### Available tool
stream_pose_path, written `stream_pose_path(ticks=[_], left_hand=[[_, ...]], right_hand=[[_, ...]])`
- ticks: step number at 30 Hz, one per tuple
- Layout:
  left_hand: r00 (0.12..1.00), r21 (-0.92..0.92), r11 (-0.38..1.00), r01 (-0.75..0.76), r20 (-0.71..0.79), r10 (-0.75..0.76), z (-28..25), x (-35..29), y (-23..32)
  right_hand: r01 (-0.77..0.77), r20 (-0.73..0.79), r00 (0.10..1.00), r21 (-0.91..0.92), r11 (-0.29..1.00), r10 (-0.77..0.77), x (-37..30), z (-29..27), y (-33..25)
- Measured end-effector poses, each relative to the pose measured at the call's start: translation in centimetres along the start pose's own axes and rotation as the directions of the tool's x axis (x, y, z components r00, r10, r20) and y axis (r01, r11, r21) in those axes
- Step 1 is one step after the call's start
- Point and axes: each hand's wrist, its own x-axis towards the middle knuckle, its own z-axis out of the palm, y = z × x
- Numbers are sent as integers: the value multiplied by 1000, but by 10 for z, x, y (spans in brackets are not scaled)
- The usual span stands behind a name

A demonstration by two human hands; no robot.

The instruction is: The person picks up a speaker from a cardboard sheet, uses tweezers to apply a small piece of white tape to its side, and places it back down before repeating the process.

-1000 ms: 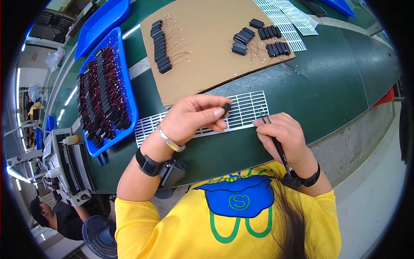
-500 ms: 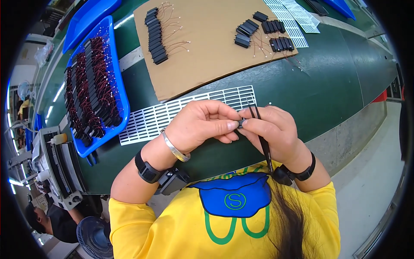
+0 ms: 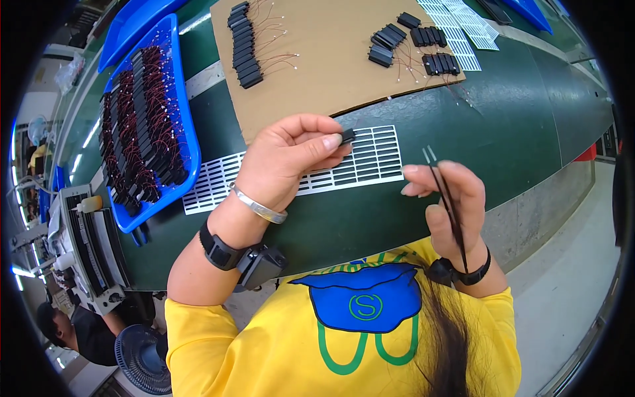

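Between the thumb and fingers of my left hand (image 3: pixel 297 149) is a small black block-shaped part (image 3: pixel 348 135), its lower end covered by the fingertips. It is held over a white slotted sheet (image 3: pixel 377 155) lying on the green table. To the right, my right hand (image 3: pixel 456 202) holds black tweezers (image 3: pixel 450 205) against the palm, their two pale tips apart and pointing away from me with nothing between them. Beyond the hands, a brown cardboard sheet (image 3: pixel 324 66) bears a row of black wired parts (image 3: pixel 243 49) on its left and several small groups (image 3: pixel 387 43) on its right.
A blue tray (image 3: pixel 188 126) full of black parts with dark red wires stands at the left. Further white slotted sheets (image 3: pixel 456 30) lie at the far right. A machine (image 3: pixel 89 245) sits at the table's left edge, with a fan (image 3: pixel 137 360) and a person (image 3: pixel 83 334) below it.
My hands have parted. The left moved away from me, slightly left, with the black part; the right moved right and opened out around the tweezers. The view shifted slightly.
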Motion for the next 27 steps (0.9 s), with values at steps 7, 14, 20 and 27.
stream_pose_path(ticks=[7, 14, 20, 27], left_hand=[[999, -112, 993, 34, 24, -31, 11, 1, -13], [996, -120, 992, 41, 80, -32, 7, -1, -17], [995, -158, 987, 37, 95, -22, 9, -1, -13], [979, -185, 982, 39, 206, 0, 14, 9, -23]], right_hand=[[-289, 381, 872, -109, 951, 308, 0, -5, -1], [-274, 307, 902, -138, 952, 304, 5, 4, 9], [-254, 277, 910, -214, 943, 308, 8, 2, 13], [-100, 363, 914, -226, 969, 179, 11, 2, 16]])
